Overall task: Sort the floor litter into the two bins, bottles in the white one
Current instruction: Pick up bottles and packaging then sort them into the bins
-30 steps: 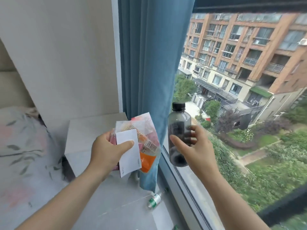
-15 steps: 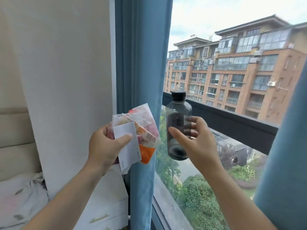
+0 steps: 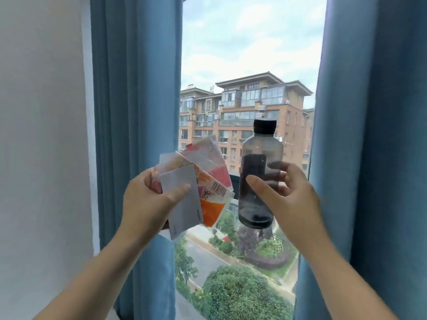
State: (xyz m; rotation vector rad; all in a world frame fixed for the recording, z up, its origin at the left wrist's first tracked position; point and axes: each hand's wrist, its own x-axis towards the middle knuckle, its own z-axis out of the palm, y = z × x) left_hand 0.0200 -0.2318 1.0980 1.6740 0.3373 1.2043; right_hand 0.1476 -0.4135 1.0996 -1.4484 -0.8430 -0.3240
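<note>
In front of me is a window (image 3: pixel 242 54) between blue curtains (image 3: pixel 136 112), with apartment blocks outside; no bin and no floor are in view. My right hand (image 3: pixel 293 199), centre right of the frame, has its grip closed round the dark bottle (image 3: pixel 262 146), thumb on the near side and fingers behind. The bottle is upright, black cap up, its long axis vertical. My left hand (image 3: pixel 147 204), left of centre, pinches a fan of wrappers (image 3: pixel 208 158) and a white card (image 3: pixel 184 215) under the thumb. The two loads do not touch. I judge the right hand must carry the bottle to the white bin, once I find it.
</note>
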